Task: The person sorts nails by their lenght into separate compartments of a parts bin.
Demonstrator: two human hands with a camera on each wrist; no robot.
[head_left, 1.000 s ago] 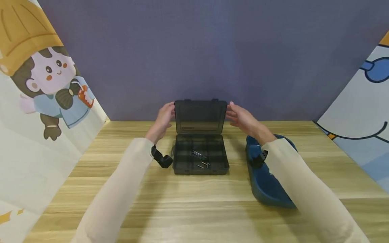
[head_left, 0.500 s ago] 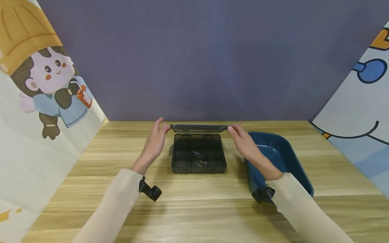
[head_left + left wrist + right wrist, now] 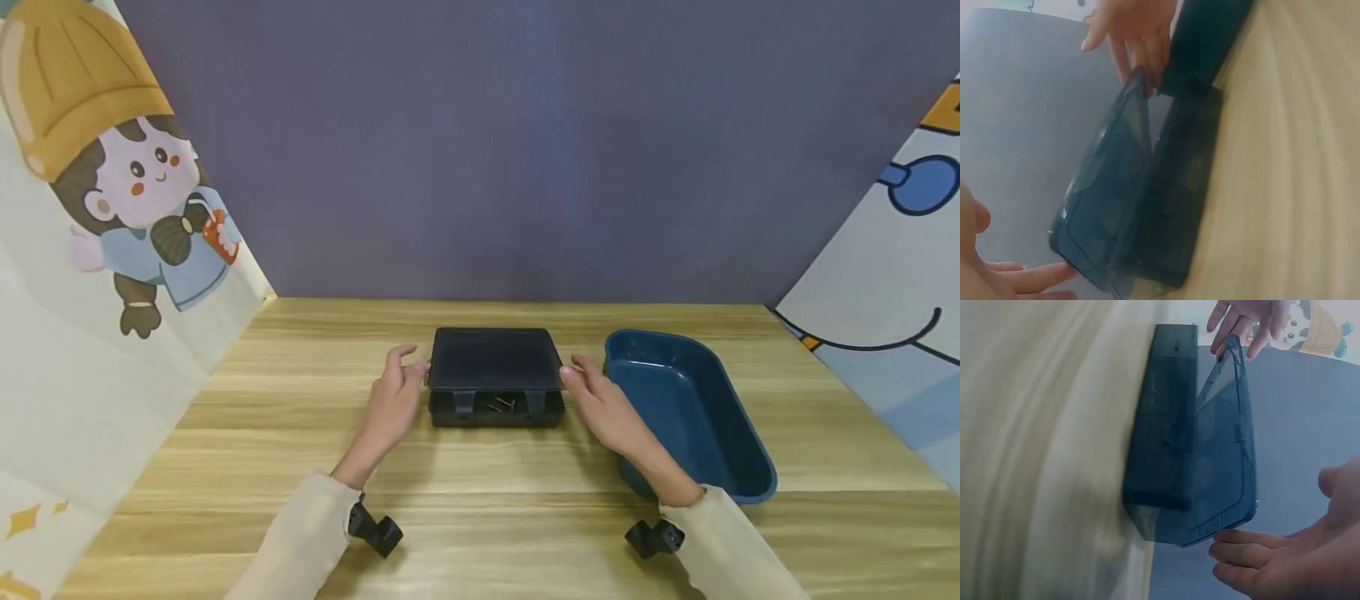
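A dark see-through compartment box (image 3: 450, 413) sits on the table, its hinged lid (image 3: 495, 360) tilted down over it with a gap at the front. Through that gap a few small metal screws or pins (image 3: 501, 405) show inside. My left hand (image 3: 392, 402) is at the lid's left edge, fingertips touching its side. On the opposite side, my right hand (image 3: 606, 415) touches the right edge. In the right wrist view the fingers (image 3: 1241, 553) are fairly straight under the lid's corner, thumb held apart. The left wrist view shows the left fingers (image 3: 1038, 278) extended against the near corner.
A deep blue plastic basin (image 3: 738, 408) stands just right of the box, beneath the right wrist. Behind the wooden table (image 3: 495, 517) rises a grey-purple panel (image 3: 525, 150); cartoon-printed walls flank both sides.
The lid has swung from upright, forward and down over the box. Both hands have come down and toward me with it, staying at its two sides.
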